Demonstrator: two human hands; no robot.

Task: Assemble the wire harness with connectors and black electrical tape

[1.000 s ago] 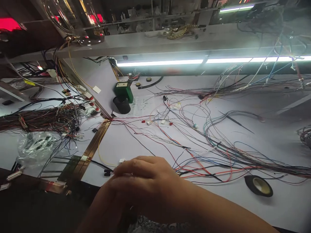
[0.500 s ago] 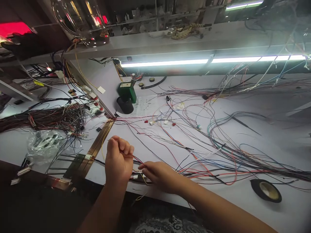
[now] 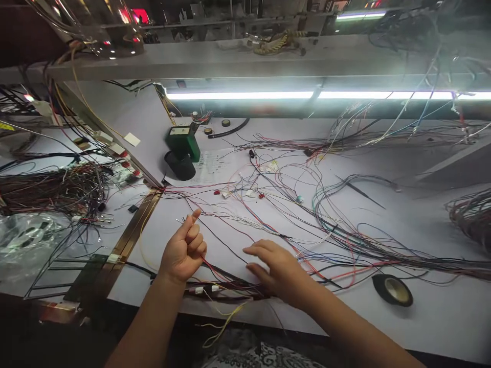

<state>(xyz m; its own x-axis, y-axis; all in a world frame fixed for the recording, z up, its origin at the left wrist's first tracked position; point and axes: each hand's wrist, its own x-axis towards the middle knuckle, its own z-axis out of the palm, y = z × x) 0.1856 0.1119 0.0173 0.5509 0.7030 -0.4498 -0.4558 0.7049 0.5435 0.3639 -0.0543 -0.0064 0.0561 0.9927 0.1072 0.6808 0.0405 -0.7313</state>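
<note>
My left hand [image 3: 184,250] is closed in a fist around several thin wires. Their bare metal ends stick out above the thumb side, and a red wire [image 3: 209,268] runs out below the little finger toward the dark bundle near the table edge. My right hand [image 3: 274,266] hovers over the wires with thumb and fingers apart, holding nothing I can see. Beneath and between the hands lies a dark cable bundle [image 3: 238,285] with a white connector [image 3: 207,290] on it. Yellow wires [image 3: 226,327] hang over the front edge.
A roll of black tape [image 3: 393,290] lies at the right. Long wires [image 3: 383,258] spread across the white table. At the back left stand a green box [image 3: 187,143] and a black cup [image 3: 180,166]. A brown strip [image 3: 132,225] borders the left side, past which lie tangled wires [image 3: 57,189].
My right hand has let go of the red wire and moved right, its fingers spreading. My left hand keeps its fist, thumb now raised. The view has shifted to the right.
</note>
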